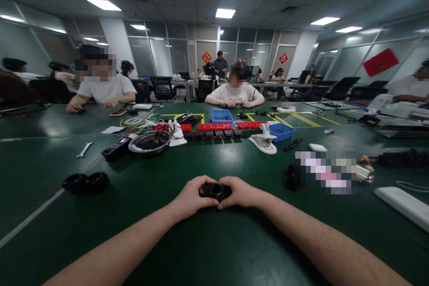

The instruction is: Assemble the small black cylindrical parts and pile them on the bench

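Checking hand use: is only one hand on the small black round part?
No, both the left hand and the right hand grip the small black round part.

Both bare forearms reach forward from the bottom corners of the view and converge toward the middle, forming a narrow V. The left hand [191,197] lies with its back turned up and outward, fingers curled inward toward the right. The right hand [240,193] mirrors it, knuckles raised, fingers bent toward the left. The two hands meet at the fingertips and thumbs, closed together around a small dark round part [215,191] pinched between them, so each has a grip on it. Wrists are straight and low, near the surface [214,250], and both forearms slope down toward it. The sleeves do not show; the arms are bare to the frame edge
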Demonstrator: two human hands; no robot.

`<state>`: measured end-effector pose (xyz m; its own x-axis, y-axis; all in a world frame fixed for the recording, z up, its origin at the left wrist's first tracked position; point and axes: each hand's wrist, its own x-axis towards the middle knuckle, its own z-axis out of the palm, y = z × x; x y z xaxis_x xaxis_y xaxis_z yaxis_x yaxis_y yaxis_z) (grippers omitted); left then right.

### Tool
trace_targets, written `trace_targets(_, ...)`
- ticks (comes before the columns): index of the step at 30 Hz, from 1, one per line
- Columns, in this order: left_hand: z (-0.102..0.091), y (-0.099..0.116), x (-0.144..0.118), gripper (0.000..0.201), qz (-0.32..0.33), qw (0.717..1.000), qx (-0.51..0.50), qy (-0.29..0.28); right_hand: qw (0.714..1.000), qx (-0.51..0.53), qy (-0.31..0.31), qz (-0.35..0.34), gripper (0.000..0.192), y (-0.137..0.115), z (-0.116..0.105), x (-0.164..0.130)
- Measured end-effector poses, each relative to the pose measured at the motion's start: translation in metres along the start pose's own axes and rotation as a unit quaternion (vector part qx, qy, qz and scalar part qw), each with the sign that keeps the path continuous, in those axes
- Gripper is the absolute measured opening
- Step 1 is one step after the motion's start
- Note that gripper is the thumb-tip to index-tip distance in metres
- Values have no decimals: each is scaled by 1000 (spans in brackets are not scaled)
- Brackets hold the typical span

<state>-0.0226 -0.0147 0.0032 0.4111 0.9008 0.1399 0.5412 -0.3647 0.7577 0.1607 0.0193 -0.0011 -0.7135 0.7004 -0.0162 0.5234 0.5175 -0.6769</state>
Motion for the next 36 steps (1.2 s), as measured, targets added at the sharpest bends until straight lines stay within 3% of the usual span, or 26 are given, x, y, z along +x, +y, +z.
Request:
trace_targets(3,11,2,-1,33,-41,997,20,61,991,-91,80,58,42,-6,12,-1)
trace_targets(7,23,3,-1,32,-83,985,47,144,951,-238,164,110,36,-17,27,-2)
trace_targets(11,25,-2,1,34,-60,987,21,149,945,-253,184,91,39,-19,27,-5)
trace_targets(13,23,-6,2,36,-38,991,-5,129,968,-179,169,42,48,-16,21,-6)
trace_targets(15,20,-7,2,40,-15,994,-29,102,992,-70,101,-22,56,-12,13,-8)
trace_targets(19,13,-6,-1,40,13,998,-18,66,994,88,-19,-56,44,-4,0,-8)
trace_targets(26,1,-4,-1,39,37,999,-24,-5,996,77,-15,-31,32,-1,-2,-6)
trace_targets(32,3,-5,-1,40,2,999,-48,18,996,69,-33,-46,25,2,-8,-6)
trace_targets(36,8,-5,-1,39,-14,999,-41,33,997,77,-9,-9,27,8,-3,-4)
